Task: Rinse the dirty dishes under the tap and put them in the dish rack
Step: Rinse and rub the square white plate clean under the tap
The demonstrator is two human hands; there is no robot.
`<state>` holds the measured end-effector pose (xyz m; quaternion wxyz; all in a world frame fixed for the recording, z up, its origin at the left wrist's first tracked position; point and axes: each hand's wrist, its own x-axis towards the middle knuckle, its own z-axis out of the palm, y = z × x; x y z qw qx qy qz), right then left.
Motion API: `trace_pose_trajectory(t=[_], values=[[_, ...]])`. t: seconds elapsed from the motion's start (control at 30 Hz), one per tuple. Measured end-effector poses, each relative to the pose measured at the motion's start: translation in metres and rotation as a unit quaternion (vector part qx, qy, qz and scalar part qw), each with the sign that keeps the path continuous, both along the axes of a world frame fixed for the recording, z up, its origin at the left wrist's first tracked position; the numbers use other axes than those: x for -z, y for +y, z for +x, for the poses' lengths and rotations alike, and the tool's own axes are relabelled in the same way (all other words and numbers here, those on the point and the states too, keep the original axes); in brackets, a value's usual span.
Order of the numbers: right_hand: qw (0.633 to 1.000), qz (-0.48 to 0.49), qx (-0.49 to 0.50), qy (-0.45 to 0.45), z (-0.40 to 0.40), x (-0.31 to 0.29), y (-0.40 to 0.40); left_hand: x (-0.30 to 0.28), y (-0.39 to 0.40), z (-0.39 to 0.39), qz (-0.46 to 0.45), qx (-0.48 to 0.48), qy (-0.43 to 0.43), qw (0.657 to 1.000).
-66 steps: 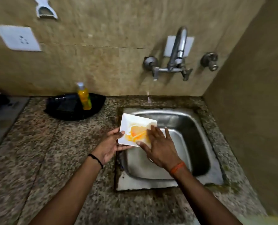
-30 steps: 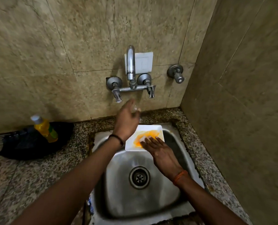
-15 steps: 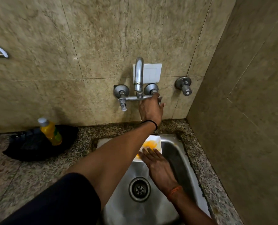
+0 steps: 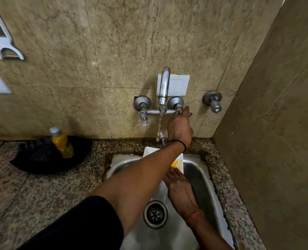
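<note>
Where right hand rests: plate beneath.

1. Left arm: bare below a black short sleeve.
2. Left wrist: thin black band.
3. Right wrist: orange thread band; forearm bare.

The plate is white with a yellow-orange smear. The sink and tap are shiny silver, and the counter is speckled brown and grey. The bottle is yellow with a grey cap.
</note>
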<state>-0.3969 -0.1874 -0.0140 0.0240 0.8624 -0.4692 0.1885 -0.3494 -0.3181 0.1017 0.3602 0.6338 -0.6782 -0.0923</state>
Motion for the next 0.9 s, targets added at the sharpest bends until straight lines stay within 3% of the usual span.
trace_pose_trajectory(t=[0.07,0.23,0.4,0.47,0.5,0.57,0.6,0.67,0.8,0.9], values=[[0.999,-0.017,-0.001,-0.031,0.0,-0.002,0.002,0.009,0.02,0.004,-0.003,0.044,0.044,0.998],[0.994,-0.046,0.013,-0.1,-0.004,0.004,0.002,0.057,0.109,0.037,-0.03,0.122,0.042,0.991],[0.999,0.015,0.023,0.032,-0.013,-0.002,-0.002,0.101,0.141,0.1,-0.038,-0.035,0.116,0.992],[0.998,0.03,0.035,0.047,-0.014,-0.006,-0.003,0.113,0.134,0.121,0.052,-0.084,0.178,0.979],[0.997,0.038,0.04,0.053,-0.013,-0.006,-0.004,0.113,0.129,0.129,0.128,-0.079,0.254,0.955],[0.997,0.041,0.037,0.062,-0.012,-0.01,-0.006,0.105,0.12,0.134,0.269,-0.03,0.436,0.858],[0.996,0.042,0.033,0.068,-0.01,-0.012,-0.006,0.099,0.116,0.134,0.313,-0.01,0.503,0.806],[0.996,0.026,0.026,0.077,-0.006,-0.013,-0.007,0.09,0.111,0.136,0.341,0.005,0.564,0.752],[0.993,0.06,0.025,0.098,0.003,-0.018,-0.005,0.094,0.104,0.133,0.351,0.006,0.584,0.732],[0.972,0.197,0.012,0.127,0.018,-0.023,-0.004,0.098,0.108,0.121,0.367,0.007,0.578,0.729]])
